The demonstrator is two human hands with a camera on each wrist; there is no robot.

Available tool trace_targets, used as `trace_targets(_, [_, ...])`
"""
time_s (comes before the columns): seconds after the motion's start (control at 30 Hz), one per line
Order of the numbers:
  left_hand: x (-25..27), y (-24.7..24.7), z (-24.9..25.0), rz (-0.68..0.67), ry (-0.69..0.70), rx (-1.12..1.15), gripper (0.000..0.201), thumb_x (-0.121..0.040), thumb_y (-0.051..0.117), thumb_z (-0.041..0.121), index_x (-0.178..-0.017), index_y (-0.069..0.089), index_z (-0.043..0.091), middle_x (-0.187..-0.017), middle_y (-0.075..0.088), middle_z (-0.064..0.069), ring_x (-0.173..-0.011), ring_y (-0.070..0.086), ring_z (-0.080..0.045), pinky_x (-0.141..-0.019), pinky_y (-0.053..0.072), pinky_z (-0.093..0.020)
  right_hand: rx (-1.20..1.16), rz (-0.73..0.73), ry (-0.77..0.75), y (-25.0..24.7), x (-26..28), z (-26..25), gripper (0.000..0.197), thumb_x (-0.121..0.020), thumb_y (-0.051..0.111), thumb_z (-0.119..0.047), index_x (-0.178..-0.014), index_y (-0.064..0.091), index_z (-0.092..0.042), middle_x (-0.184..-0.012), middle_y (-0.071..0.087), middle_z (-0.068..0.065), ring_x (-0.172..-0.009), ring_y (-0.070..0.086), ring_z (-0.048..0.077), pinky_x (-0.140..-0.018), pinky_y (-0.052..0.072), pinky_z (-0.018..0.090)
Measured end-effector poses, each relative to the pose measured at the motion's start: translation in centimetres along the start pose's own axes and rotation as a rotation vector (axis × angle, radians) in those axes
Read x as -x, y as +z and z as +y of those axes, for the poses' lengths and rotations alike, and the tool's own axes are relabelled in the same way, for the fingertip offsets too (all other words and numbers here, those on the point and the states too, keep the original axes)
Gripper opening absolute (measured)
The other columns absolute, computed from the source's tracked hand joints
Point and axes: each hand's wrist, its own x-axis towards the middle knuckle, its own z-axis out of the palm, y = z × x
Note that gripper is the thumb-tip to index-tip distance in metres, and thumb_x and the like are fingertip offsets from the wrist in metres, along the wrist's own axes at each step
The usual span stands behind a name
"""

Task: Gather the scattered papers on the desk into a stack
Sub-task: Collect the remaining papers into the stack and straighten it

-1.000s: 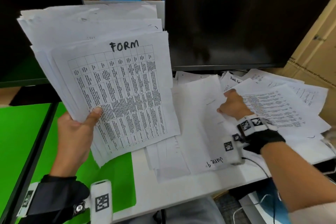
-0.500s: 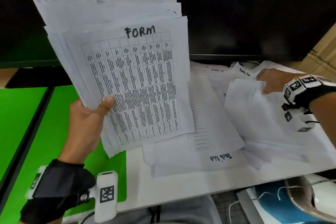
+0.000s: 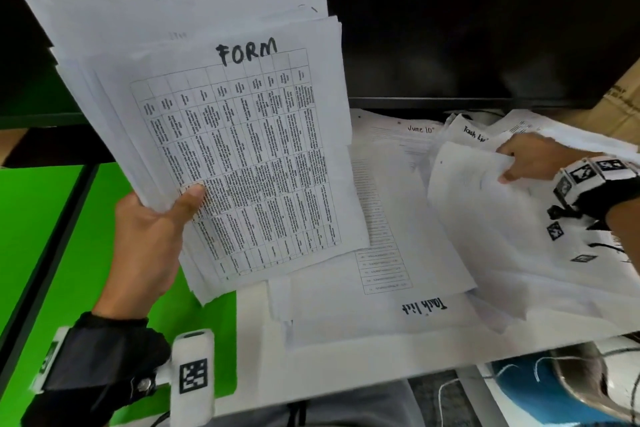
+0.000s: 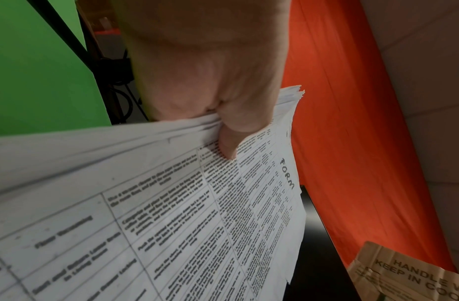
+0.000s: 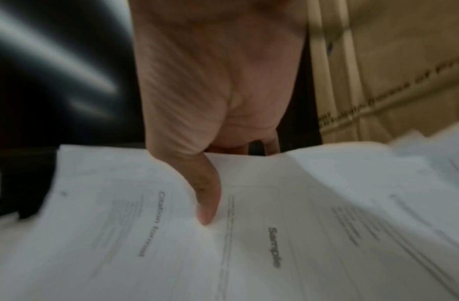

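Note:
My left hand (image 3: 152, 232) holds a thick stack of papers (image 3: 221, 121) up above the desk's left side, thumb pressed on the top sheet headed FORM. The left wrist view shows that thumb (image 4: 229, 140) on the same stack (image 4: 172, 213). At the right, my right hand (image 3: 526, 156) pinches loose sheets (image 3: 485, 218) lifted off the pile, thumb on top; the right wrist view is blurred but shows the thumb (image 5: 206, 195) on a sheet (image 5: 249, 234) marked Sample. More scattered papers (image 3: 398, 253), among them a Task List and a June 10 page, lie flat on the white desk (image 3: 332, 371).
A dark monitor (image 3: 485, 17) stands right behind the papers. A green surface (image 3: 41, 236) lies to the left, with a green sheet under the stack's lower corner. A cardboard box (image 3: 620, 107) sits at the far right. The desk's front edge is close to me.
My right hand moved right and back and lifted loose sheets off the pile. The stack in my left hand has come nearer and higher in the view.

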Motion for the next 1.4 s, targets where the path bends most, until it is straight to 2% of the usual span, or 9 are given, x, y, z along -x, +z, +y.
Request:
trace_targets(0.1, [-0.2, -0.5, -0.2, 0.017, 0.000, 0.019, 0.025, -0.091, 0.062, 0.007, -0.108, 0.065, 0.024, -0.104, 0.075, 0.014, -0.103, 0.069, -0.010, -0.084, 0.057, -0.025, 0.009, 0.160, -0.008, -3.6, 1.7, 1.0, 0.034, -0.070, 0.081, -0.007, -0.086, 0.053, -0.018, -0.090, 0.058, 0.007, -0.084, 0.050, 0.024, -0.074, 0.039, 0.031])
trace_targets(0.23, [-0.4, -0.9, -0.3, 0.028, -0.012, 0.028, 0.022, -0.086, 0.065, 0.012, -0.105, 0.067, 0.023, -0.101, 0.075, 0.014, -0.101, 0.070, -0.011, -0.083, 0.058, -0.026, -0.028, 0.331, 0.040, -10.6, 3.5, 2.7, 0.055, -0.064, 0.086, -0.009, -0.112, 0.059, -0.010, -0.099, 0.064, 0.017, -0.090, 0.060, 0.037, -0.079, 0.046, 0.040])
trace_targets(0.37, [-0.5, -0.9, -0.2, 0.030, -0.011, 0.031, 0.023, -0.089, 0.063, 0.006, -0.105, 0.067, 0.023, -0.099, 0.075, 0.014, -0.101, 0.070, -0.012, -0.084, 0.058, -0.027, -0.156, 0.353, 0.051, -15.7, -3.1, 15.2, 0.071, -0.048, 0.074, -0.079, -0.100, 0.068, -0.031, -0.081, 0.073, 0.000, -0.072, 0.071, 0.032, -0.060, 0.060, 0.040])
trace_targets(0.5, [-0.4, -1.3, -0.2, 0.024, -0.024, 0.032, 0.023, -0.083, 0.067, 0.017, -0.105, 0.067, 0.023, -0.100, 0.075, 0.010, -0.102, 0.070, -0.015, -0.083, 0.058, -0.030, -1.020, 0.137, 0.002, -14.5, 6.0, 0.8, 0.018, -0.088, 0.064, -0.026, -0.102, 0.070, -0.016, -0.095, 0.075, 0.009, -0.083, 0.073, 0.032, -0.067, 0.057, 0.053])
trace_targets(0.6, [-0.2, -2.0, 0.0, 0.032, -0.035, 0.029, 0.028, -0.076, 0.069, 0.024, -0.105, 0.067, 0.025, -0.100, 0.075, 0.009, -0.101, 0.070, -0.015, -0.086, 0.053, -0.035, -1.360, -0.183, -0.088, -9.4, 6.8, -4.5, 0.025, -0.086, 0.054, -0.005, -0.108, 0.065, -0.003, -0.108, 0.071, 0.015, -0.085, 0.073, 0.022, -0.069, 0.060, 0.039])
trace_targets(0.73, [0.0, -2.5, 0.2, 0.048, -0.030, 0.027, 0.021, -0.087, 0.065, 0.011, -0.103, 0.067, 0.025, -0.098, 0.076, 0.011, -0.101, 0.070, -0.015, -0.083, 0.055, -0.033, -1.013, -0.187, 0.034, -1.3, 4.4, -8.8, 0.063, -0.067, 0.084, -0.026, -0.116, 0.060, 0.006, -0.116, 0.064, 0.027, -0.106, 0.064, 0.040, -0.094, 0.050, 0.050])
trace_targets(0.93, [0.1, -2.9, 0.4, 0.069, -0.033, -0.002, 0.020, -0.089, 0.064, 0.009, -0.100, 0.066, 0.025, -0.091, 0.075, 0.012, -0.093, 0.071, -0.011, -0.081, 0.054, -0.033, -0.573, -0.018, 0.172, 3.4, 3.2, -14.6, 0.069, -0.085, 0.068, -0.021, -0.142, 0.036, -0.003, -0.140, 0.046, 0.017, -0.126, 0.047, 0.031, -0.096, 0.042, 0.028])
trace_targets(1.17, [0.2, -3.1, 0.6, 0.082, -0.044, 0.003, 0.019, -0.090, 0.063, 0.006, -0.097, 0.065, 0.023, -0.095, 0.072, 0.005, -0.093, 0.069, -0.016, -0.086, 0.053, -0.038, -0.590, 0.267, 0.134, 0.6, 5.3, -14.0, 0.046, -0.077, 0.075, -0.006, -0.117, 0.053, 0.002, -0.117, 0.061, 0.020, -0.109, 0.057, 0.033, -0.078, 0.040, 0.025])
trace_targets(1.4, [-0.5, -3.7, 0.7, 0.105, -0.084, 0.005, 0.018, -0.088, 0.064, 0.006, -0.098, 0.065, 0.022, -0.084, 0.076, 0.013, -0.088, 0.070, -0.012, -0.082, 0.054, -0.036, -0.494, 0.534, -0.201, -10.2, 14.0, -12.3, 0.026, -0.084, 0.071, -0.016, -0.110, 0.069, -0.010, -0.089, 0.066, 0.006, -0.075, 0.062, 0.018, -0.073, 0.042, 0.024])
